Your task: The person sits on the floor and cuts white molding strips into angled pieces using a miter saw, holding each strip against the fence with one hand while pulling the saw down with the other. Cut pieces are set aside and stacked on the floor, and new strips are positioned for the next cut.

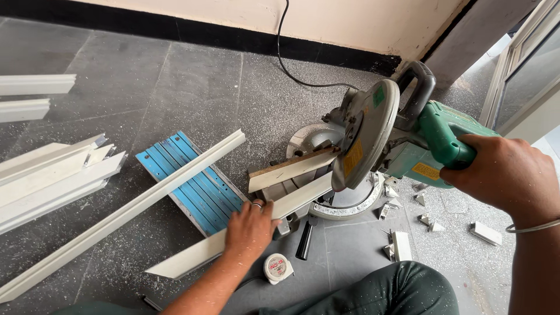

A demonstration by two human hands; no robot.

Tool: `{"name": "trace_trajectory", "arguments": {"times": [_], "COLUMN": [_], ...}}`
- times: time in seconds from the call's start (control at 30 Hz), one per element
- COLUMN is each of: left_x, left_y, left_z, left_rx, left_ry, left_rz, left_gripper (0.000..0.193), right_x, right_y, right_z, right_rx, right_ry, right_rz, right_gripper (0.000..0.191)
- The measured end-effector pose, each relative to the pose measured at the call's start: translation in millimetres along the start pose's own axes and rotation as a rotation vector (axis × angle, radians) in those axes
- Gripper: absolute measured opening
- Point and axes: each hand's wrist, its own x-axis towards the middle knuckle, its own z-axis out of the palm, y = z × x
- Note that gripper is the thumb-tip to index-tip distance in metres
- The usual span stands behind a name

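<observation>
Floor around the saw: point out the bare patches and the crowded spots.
Bare floor lies beyond the blue slatted panel, up to the black skirting, and between the tape measure and the saw base. Right of the base, offcuts crowd it. At left lie stacked white profiles. The left hand presses a profile.

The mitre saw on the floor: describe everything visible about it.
The mitre saw has a green motor housing, a black loop handle and a grey metal blade guard bearing yellow and green stickers. It sits on a round metal base on the dusty floor, head raised. The right hand grips its handle; the left hand presses a white profile strip across its base.
</observation>
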Motion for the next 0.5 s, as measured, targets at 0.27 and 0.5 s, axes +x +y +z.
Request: {"name": "trace_trajectory", "arguments": {"times": [0.27, 0.5], "left_x": [-12, 2], "left_y": [-94, -74], "left_z": [-56, -43], "left_rx": [0.079, 0.128], "left_ry": [-0.087, -0.051], "left_rz": [-0.114, -0.126], "left_gripper": [0.053, 0.058], "right_x": [7, 7], "right_y": [0, 2], "right_z": [17, 26], "right_rx": [0.052, 0.081], "right_ry": [0.052, 0.053], "right_rz": [-0.089, -0.081], "right_gripper": [0.056, 0.057]}}
